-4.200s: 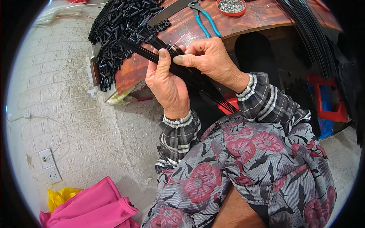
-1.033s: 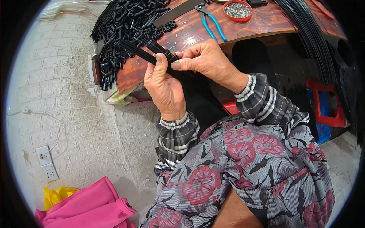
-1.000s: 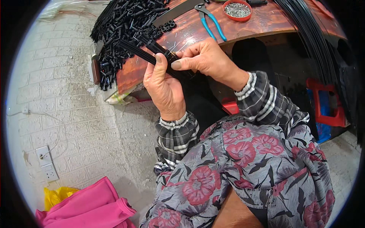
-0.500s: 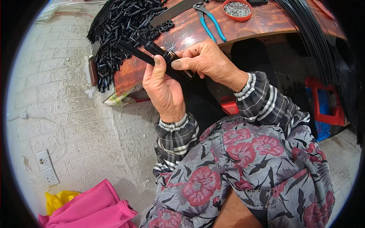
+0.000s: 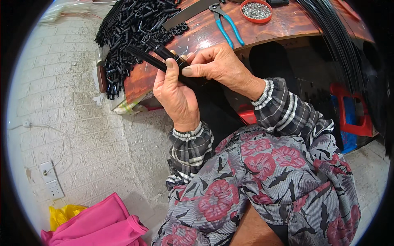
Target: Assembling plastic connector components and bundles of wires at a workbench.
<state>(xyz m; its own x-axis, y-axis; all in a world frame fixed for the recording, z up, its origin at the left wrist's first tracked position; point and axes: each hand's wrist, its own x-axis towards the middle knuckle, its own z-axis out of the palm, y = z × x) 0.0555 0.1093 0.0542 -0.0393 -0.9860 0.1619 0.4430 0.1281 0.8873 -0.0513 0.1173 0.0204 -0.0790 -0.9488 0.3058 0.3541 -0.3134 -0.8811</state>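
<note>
The left hand (image 5: 176,96) has its thumb and fingers clamped around a bundle of thin black rods (image 5: 143,56), tips slanting up and left. Beside them lies a thicker black tube (image 5: 162,50). The right hand (image 5: 221,67) pinches thumb and fingers together on the tube's near end. The step in hand looks like fine fitting or adjusting there; dark on dark, it is hard to tell whether the tube and rods are joined. A next move seems to call for a firm left grip and small right finger motions.

Both hands work just in front of the table's (image 5: 295,24) curved near edge, the rods reaching over its left corner. Toward that side, a heap (image 5: 131,30) of black parts crowds the way. Beyond the hands lie a blade (image 5: 188,12), blue-handled pliers (image 5: 225,25) and a red-rimmed dish (image 5: 257,21) of metal bits. More room shows on the wood right of the pliers, before long strands (image 5: 336,45) droop over the edge; the lap below leaves space to lower the hands.
</note>
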